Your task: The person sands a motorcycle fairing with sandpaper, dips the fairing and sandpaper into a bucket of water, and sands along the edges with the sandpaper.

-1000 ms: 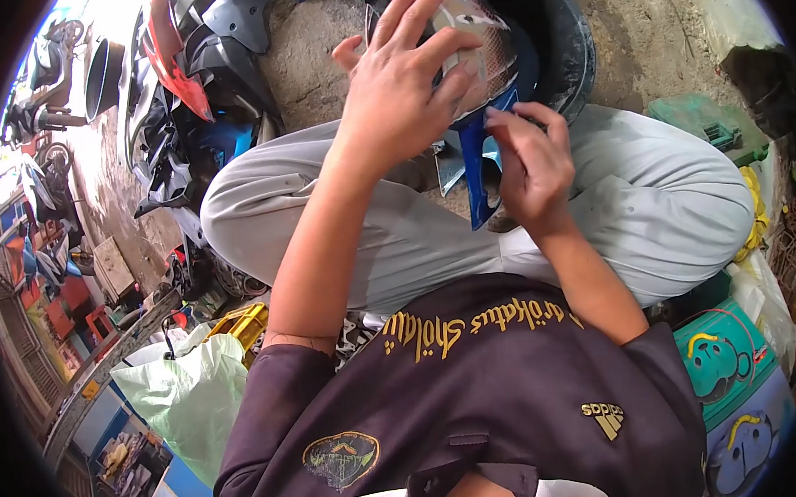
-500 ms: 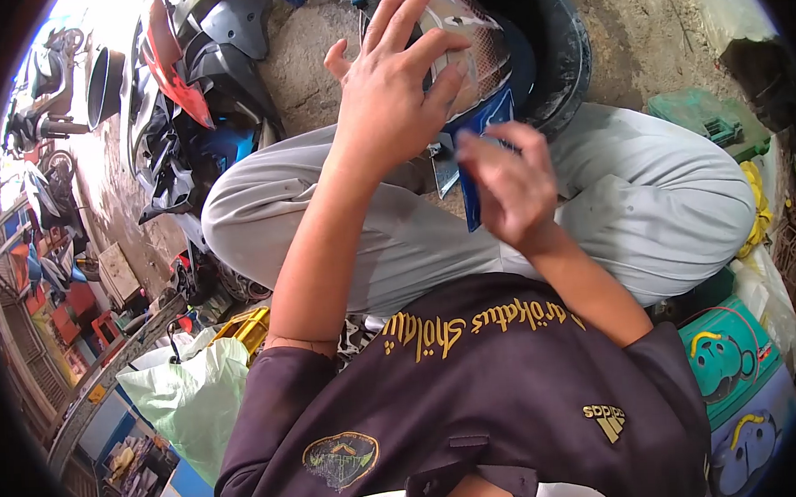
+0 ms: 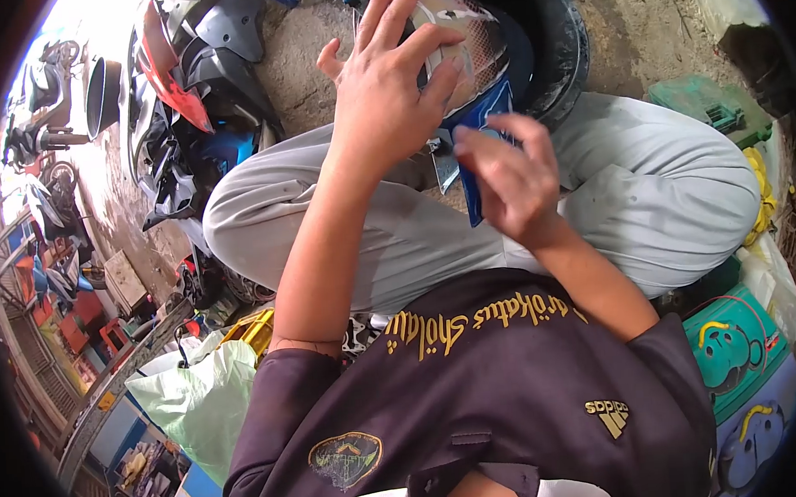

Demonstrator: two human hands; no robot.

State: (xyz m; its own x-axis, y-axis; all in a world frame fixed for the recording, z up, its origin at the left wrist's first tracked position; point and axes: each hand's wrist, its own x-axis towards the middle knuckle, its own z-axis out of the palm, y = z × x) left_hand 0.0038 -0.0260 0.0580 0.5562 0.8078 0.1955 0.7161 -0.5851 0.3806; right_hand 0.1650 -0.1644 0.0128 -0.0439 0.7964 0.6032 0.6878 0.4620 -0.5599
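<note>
My left hand (image 3: pixel 394 78) has its fingers spread over a clear, curved panel (image 3: pixel 473 51) with a patterned inside, its thumb resting on the near surface. A glossy blue part (image 3: pixel 469 186) projects from the panel's lower edge toward my lap. My right hand (image 3: pixel 511 175) is curled beside this part, fingertips pressed together at its upper end. Motion blurs these fingertips, and whatever may be between them is too small to tell. Behind the panel is a black round tub (image 3: pixel 567 46).
Red, black and grey vehicle panels (image 3: pixel 168 76) lie on the ground at the left. A light green bag (image 3: pixel 194 394) and a yellow crate (image 3: pixel 257 332) are beside me. At the right are a green plastic container (image 3: pixel 710 106) and a teal box (image 3: pixel 732 348).
My right hand has drawn down and left over the blue part, covering more of it. My left hand has shifted slightly left, its fingers still spread.
</note>
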